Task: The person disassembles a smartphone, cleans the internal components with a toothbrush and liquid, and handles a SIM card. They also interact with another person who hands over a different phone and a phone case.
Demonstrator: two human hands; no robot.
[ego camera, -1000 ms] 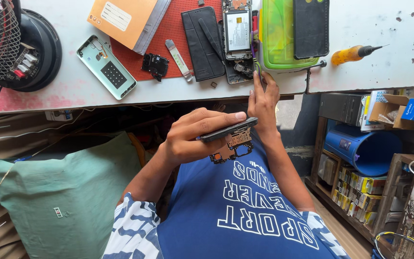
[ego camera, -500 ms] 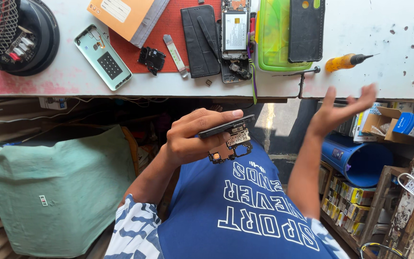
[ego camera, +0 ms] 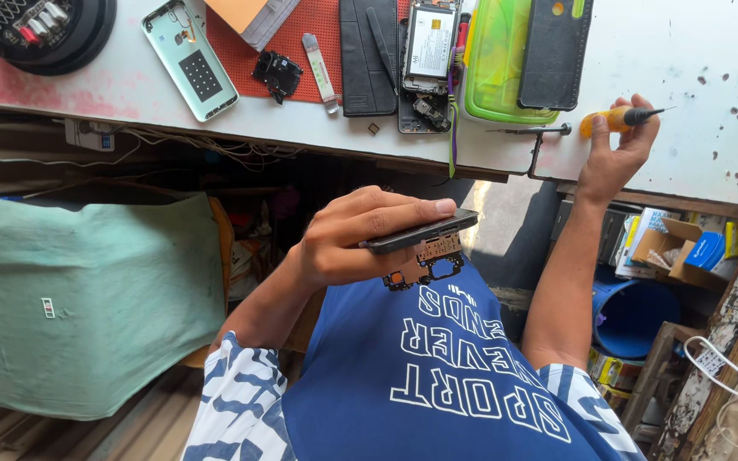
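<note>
My left hand (ego camera: 356, 237) is held in front of my chest, gripping a dark phone part (ego camera: 424, 230) edge-on, with a small circuit board (ego camera: 424, 265) hanging under it. My right hand (ego camera: 615, 152) reaches out to the white table (ego camera: 694, 68) and closes around the orange handle of a screwdriver (ego camera: 623, 119), whose dark tip points right. An opened phone body (ego camera: 427, 51) lies on the table's far side next to a green plastic box (ego camera: 501, 64).
A red mat (ego camera: 296, 47) carries a pale phone back cover (ego camera: 191, 58), a small black part (ego camera: 277, 72), a spudger (ego camera: 319, 68) and a black case (ego camera: 367, 55). A green cloth (ego camera: 87, 299) lies at left. Shelves with boxes (ego camera: 676, 248) and a blue bucket (ego camera: 634, 312) stand at right.
My right hand left the opened phone at the table edge, swung right through the air, and now grips the orange screwdriver. My left hand stayed with the phone part.
</note>
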